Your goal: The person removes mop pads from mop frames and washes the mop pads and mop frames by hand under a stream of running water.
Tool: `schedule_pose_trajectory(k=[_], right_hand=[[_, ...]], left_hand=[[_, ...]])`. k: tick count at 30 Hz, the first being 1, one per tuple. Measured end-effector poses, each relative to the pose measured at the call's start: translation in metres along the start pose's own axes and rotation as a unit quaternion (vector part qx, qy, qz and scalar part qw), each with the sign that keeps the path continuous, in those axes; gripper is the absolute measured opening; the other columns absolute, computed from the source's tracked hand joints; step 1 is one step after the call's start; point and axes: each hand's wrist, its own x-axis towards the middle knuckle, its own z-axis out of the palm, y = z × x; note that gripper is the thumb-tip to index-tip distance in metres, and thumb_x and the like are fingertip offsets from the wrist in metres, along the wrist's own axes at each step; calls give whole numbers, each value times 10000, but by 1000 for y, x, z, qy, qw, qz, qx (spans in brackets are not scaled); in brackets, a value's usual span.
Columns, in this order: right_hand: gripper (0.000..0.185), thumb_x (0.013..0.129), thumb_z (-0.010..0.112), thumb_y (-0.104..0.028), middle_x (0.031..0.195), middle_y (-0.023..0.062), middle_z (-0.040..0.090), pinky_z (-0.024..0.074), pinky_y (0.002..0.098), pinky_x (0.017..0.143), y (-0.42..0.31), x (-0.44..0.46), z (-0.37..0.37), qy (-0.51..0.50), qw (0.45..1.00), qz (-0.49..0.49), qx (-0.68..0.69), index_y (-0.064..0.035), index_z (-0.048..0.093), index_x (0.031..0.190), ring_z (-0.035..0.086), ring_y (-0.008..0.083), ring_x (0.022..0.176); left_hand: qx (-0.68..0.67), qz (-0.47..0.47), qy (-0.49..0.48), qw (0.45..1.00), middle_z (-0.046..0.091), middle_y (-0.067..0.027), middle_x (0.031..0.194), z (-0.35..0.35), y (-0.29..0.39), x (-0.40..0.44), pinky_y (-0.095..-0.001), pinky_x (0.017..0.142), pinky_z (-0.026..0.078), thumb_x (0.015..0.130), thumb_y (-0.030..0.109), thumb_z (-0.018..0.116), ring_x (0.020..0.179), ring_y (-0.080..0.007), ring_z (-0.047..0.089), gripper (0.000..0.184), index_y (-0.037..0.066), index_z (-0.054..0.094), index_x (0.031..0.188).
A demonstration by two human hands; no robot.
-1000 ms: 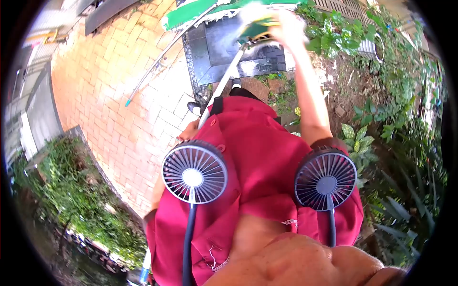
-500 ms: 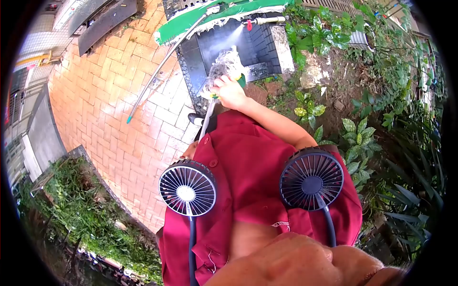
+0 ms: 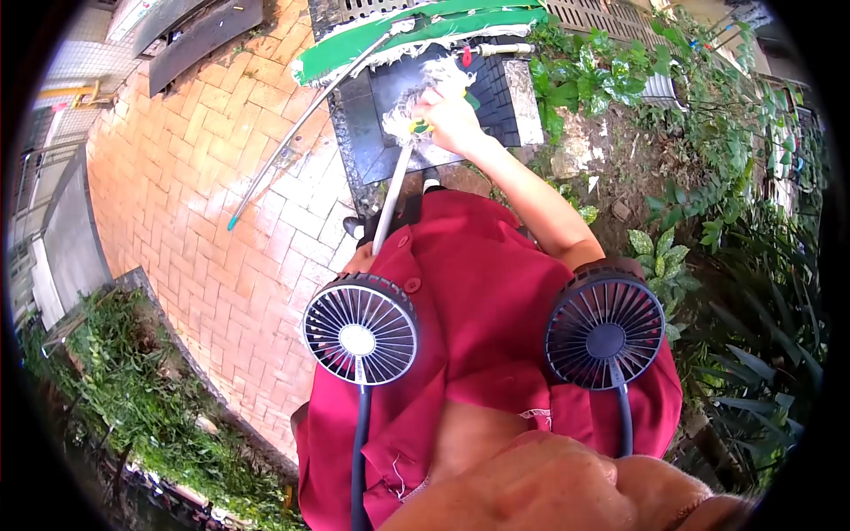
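A string mop is held over a dark tiled basin (image 3: pixel 382 157). Its greyish-white strands (image 3: pixel 398 119) hang around a yellow-and-green fitting (image 3: pixel 420 127). My right hand (image 3: pixel 450 122) grips the mop at its head, fingers wrapped among the strands near the tap. The pale mop handle (image 3: pixel 393 196) slants down toward my body. Low on that handle, my left hand (image 3: pixel 359 258) is closed around it, partly hidden by my red shirt and a fan. A tap with a red lever (image 3: pixel 467 57) sits at the basin's far side, close to the upper strands.
Across the basin's far edge lies a wide green mop (image 3: pixel 332 58) with white fringe; its long metal pole (image 3: pixel 305 119) stretches over the wet brick paving (image 3: pixel 212 142). Leafy plants (image 3: pixel 611 80) crowd the right. Two small fans (image 3: pixel 359 338) hang at my chest.
My right hand and the mop head have moved forward, deeper over the basin and nearer the tap. More of the handle shows. The water spray seen earlier is now mostly hidden by strands.
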Motion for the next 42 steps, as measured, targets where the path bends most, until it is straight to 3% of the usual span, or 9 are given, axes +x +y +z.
schedule_pose_trajectory(k=[10, 16, 20, 24, 25, 28, 31, 40, 42], right_hand=[[297, 621, 588, -44, 908, 31, 520, 392, 371, 774, -6, -38, 103, 40, 999, 6, 35, -153, 636, 892, 469, 249, 927], [291, 616, 601, -63, 911, 23, 518, 394, 361, 809, -8, -16, 78, 24, 999, 11, 43, -158, 622, 891, 471, 245, 927], [278, 621, 596, -70, 921, 18, 524, 432, 354, 809, 18, 6, 48, 42, 999, 7, 17, -166, 623, 881, 477, 251, 924], [274, 641, 629, -135, 970, 2, 544, 443, 343, 832, 59, 35, 12, 10, 1000, -2, 11, -206, 634, 906, 494, 229, 979], [274, 646, 625, -134, 975, -2, 550, 442, 341, 835, 71, 39, 9, 8, 1000, 8, 15, -208, 634, 909, 500, 228, 976], [280, 655, 614, -126, 961, -14, 564, 443, 337, 834, 99, 51, -5, 13, 999, 18, 25, -217, 636, 919, 515, 226, 956], [300, 651, 606, -111, 941, -15, 569, 442, 334, 830, 116, 55, -13, 27, 999, 17, 23, -232, 635, 924, 518, 228, 955], [309, 635, 603, -81, 972, -12, 565, 430, 342, 843, 88, 26, -1, 29, 996, 58, 63, -222, 639, 908, 499, 249, 966], [321, 614, 603, -58, 966, -8, 568, 426, 338, 838, 76, 16, 13, 36, 995, 61, 69, -200, 636, 900, 501, 250, 941]], left_hand=[[-16, -14, -7, 1000, 626, -75, 834, -8, 4, 33, -303, 697, 460, 786, 241, 578, 764, -157, 569, 336, -15, 579, 1003], [-80, -7, -3, 997, 632, -67, 852, -15, -12, 45, -297, 677, 465, 792, 257, 605, 758, -135, 567, 368, -11, 572, 1043], [73, 32, 33, 996, 634, -74, 831, -25, -31, 70, -301, 660, 464, 790, 270, 625, 746, -129, 565, 383, -27, 581, 1027], [57, 20, 27, 998, 643, -138, 830, -27, 15, 65, -349, 674, 464, 775, 265, 625, 771, -202, 600, 372, -7, 586, 1025], [156, -9, 63, 986, 632, -172, 847, -31, 32, 58, -370, 698, 458, 777, 212, 604, 807, -254, 609, 349, 7, 558, 1056], [152, 57, 112, 980, 613, -188, 884, -31, 29, 70, -376, 729, 449, 784, 170, 574, 855, -265, 603, 335, 15, 524, 1078], [197, 33, 73, 977, 599, -170, 911, -35, 53, 68, -352, 753, 447, 793, 144, 556, 870, -241, 586, 331, 21, 501, 1095], [39, 118, 41, 991, 606, -158, 907, -43, -6, 87, -322, 748, 456, 781, 116, 572, 841, -221, 586, 335, 49, 513, 1105], [141, 65, 50, 987, 612, -177, 910, -49, 13, 72, -342, 755, 462, 772, 140, 589, 854, -256, 600, 362, 39, 505, 1109]])
